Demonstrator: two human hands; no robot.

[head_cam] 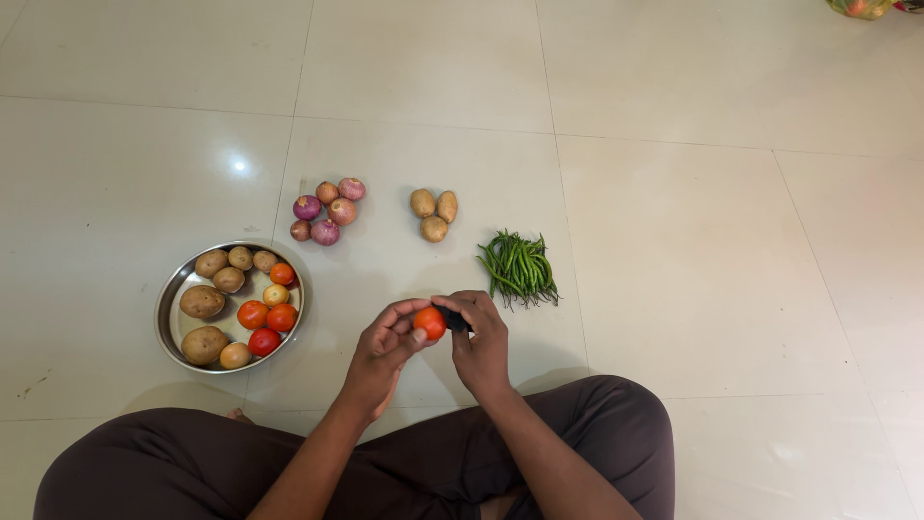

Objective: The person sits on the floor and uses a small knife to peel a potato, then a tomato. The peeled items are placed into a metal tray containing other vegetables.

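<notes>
**Tomato held between both hands above the floor**

Tomato, small and red-orange, sits between the person's two hands, raised above the tiled floor in front of crossed legs in dark trousers. Left hand: grip pinching the tomato, fingers curled over its left side and the thumb under it. Right hand: grip closed on a small dark object, which lies against the tomato's right side; what that object is cannot be told.

Round steel tray lies on the floor to the left, holding potatoes and tomatoes. Beyond the hands lie three separate groups, well apart: red onions, three potatoes and a bunch of green chillies, the last nearest the right hand.
</notes>
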